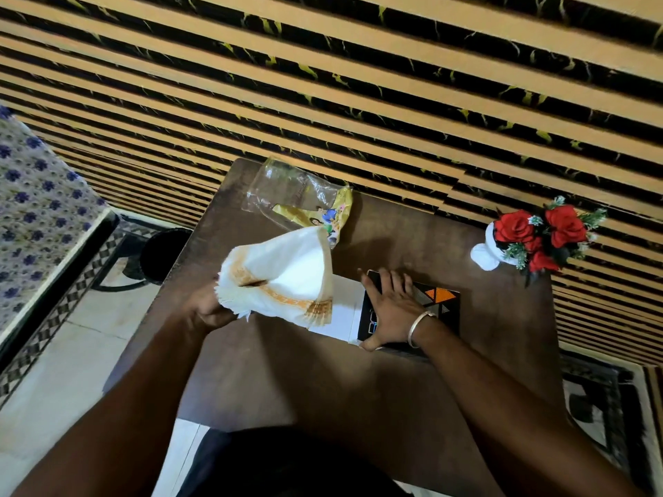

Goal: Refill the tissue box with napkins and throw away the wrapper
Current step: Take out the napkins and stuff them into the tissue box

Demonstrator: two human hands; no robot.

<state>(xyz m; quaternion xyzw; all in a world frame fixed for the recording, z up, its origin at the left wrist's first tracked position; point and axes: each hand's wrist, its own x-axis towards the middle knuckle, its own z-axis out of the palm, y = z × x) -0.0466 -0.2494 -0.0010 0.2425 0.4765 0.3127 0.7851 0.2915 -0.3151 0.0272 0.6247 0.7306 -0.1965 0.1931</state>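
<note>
Two hands busy over brown wooden counter (412, 238). Tissue box (412, 310), rigid black card, open white end leftward; right hand (391, 310) flat on top, fingers spread. Napkins (283, 278): soft, light stack, fans easily, so left hand (211, 310) clamps its folded edge. Wrapper (301, 199): crinkly clear plastic, featherweight, lying behind.

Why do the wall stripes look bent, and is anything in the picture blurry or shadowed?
Head view: the wide-angle lens tilts and bows the striped wall; the left hand and napkins are smeared by motion blur, the right hand on the tissue box less so; dim light leaves soft shadows on the table.
</note>
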